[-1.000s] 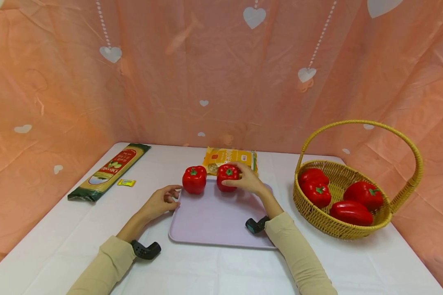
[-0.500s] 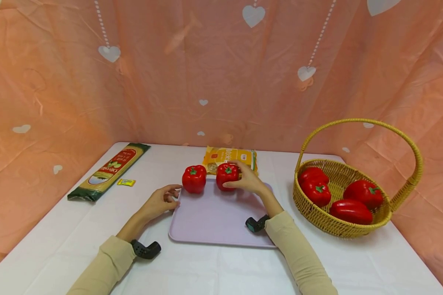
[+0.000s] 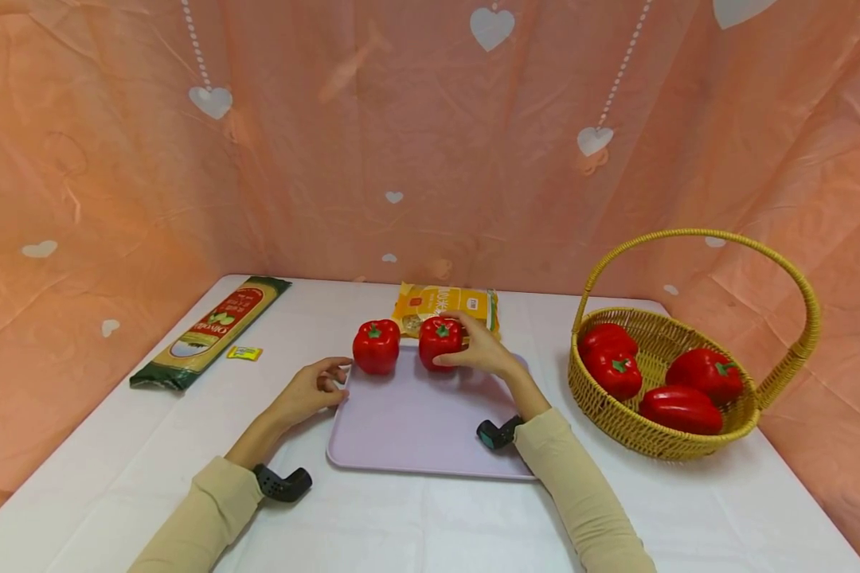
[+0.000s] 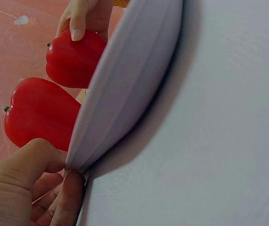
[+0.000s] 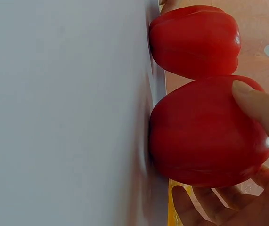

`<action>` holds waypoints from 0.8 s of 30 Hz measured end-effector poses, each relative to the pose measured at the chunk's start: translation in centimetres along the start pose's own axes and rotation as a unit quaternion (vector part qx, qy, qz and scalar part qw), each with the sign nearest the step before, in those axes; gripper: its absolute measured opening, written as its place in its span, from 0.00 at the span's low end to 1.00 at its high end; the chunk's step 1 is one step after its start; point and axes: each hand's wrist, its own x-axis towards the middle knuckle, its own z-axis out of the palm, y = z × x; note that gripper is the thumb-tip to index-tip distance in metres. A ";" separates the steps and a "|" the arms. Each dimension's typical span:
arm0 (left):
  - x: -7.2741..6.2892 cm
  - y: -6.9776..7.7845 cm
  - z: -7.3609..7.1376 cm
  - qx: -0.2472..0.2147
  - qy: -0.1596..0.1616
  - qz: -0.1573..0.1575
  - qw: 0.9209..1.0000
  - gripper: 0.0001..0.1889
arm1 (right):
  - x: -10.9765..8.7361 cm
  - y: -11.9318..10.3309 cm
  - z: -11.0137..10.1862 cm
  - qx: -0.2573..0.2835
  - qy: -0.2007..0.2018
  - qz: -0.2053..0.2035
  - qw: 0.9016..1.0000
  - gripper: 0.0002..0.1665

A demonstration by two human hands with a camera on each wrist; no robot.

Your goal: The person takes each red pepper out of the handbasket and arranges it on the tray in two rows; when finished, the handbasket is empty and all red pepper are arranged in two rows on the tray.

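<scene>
A pale purple tray (image 3: 416, 422) lies on the table with two red bell peppers standing at its far side. My left hand (image 3: 310, 395) is at the tray's left edge; in the left wrist view its thumb and a finger pinch the rim (image 4: 125, 89). The left bell pepper (image 3: 376, 348) stands just beyond those fingertips. My right hand (image 3: 478, 347) holds the right bell pepper (image 3: 439, 344), which rests on the tray. In the right wrist view the thumb (image 5: 254, 103) lies on top of this pepper, with the other fingers around its far side.
On the right stands a wicker basket (image 3: 659, 446) with a tall handle and several red bell peppers inside. A yellow food packet (image 3: 459, 302) lies behind the tray. At the left are a long green-and-gold packet (image 3: 215, 330) and a small yellow packet (image 3: 245, 353).
The scene shifts very slightly upward in the head view. Both hands, the tray and the peppers keep their places.
</scene>
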 end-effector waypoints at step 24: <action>0.2 -0.3 -0.1 -0.005 -0.005 0.005 1.000 0.30 | -2.0 -3.3 -4.9 0.081 0.057 -0.082 0.992 0.43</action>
